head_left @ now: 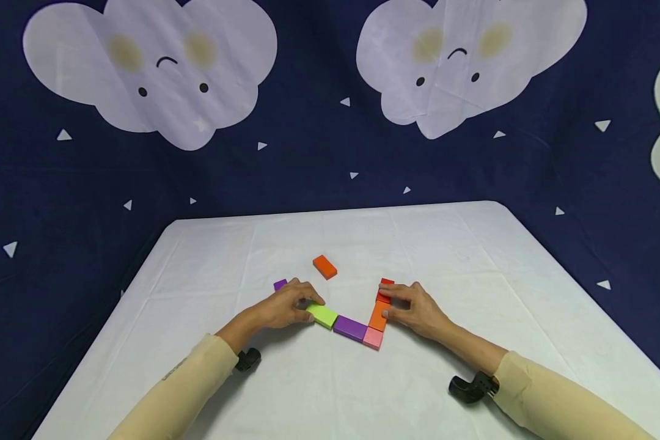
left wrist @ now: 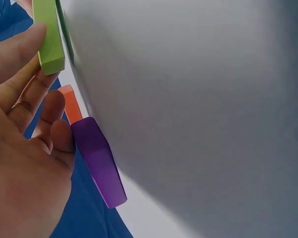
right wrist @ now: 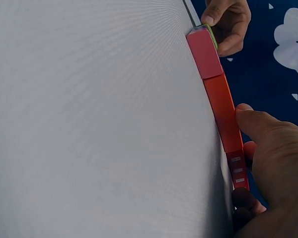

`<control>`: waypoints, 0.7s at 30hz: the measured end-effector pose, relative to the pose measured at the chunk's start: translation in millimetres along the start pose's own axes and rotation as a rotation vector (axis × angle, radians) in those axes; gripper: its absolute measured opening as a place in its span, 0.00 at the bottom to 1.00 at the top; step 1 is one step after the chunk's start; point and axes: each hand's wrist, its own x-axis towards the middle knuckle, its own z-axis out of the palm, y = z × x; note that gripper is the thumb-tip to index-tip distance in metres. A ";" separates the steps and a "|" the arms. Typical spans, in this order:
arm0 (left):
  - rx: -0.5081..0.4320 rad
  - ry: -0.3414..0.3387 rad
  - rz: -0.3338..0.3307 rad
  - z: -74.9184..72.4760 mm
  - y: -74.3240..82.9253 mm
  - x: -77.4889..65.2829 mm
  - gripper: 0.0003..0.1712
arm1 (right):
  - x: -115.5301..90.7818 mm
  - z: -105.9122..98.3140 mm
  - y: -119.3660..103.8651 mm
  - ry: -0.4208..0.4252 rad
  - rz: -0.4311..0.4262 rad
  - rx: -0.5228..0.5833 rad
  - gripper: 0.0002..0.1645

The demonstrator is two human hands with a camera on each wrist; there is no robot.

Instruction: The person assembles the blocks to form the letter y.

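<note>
My left hand (head_left: 286, 304) pinches the near-left end of a lime-green block (head_left: 323, 316) between thumb and fingers. A purple block (head_left: 350, 329) lies end to end with it, followed by a pink block (head_left: 373, 338) at the corner. From there an orange block (head_left: 378, 316) and a red block (head_left: 385, 289) run away from me. My right hand (head_left: 418, 310) holds the side of this row, thumb against the orange block and fingers curled at the red one. Three pale marks show on the red block (right wrist: 238, 171) in the right wrist view.
Behind the left hand, another purple block (head_left: 280, 285) is partly hidden; the left wrist view shows more of this purple block (left wrist: 99, 161). A loose orange block (head_left: 325, 267) lies farther back on the white-covered table (head_left: 445, 244). A dark blue cloud-print cloth (head_left: 313, 171) hangs behind.
</note>
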 end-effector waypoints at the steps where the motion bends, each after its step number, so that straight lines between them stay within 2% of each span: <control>1: 0.003 0.000 -0.002 0.1 0.1 0.1 0.18 | 0.1 0.1 -0.1 -0.001 0.005 0.000 0.30; 21: 0.058 0.000 -0.017 2.4 1.7 0.0 0.18 | -0.4 -0.7 -0.8 -0.025 0.032 0.003 0.30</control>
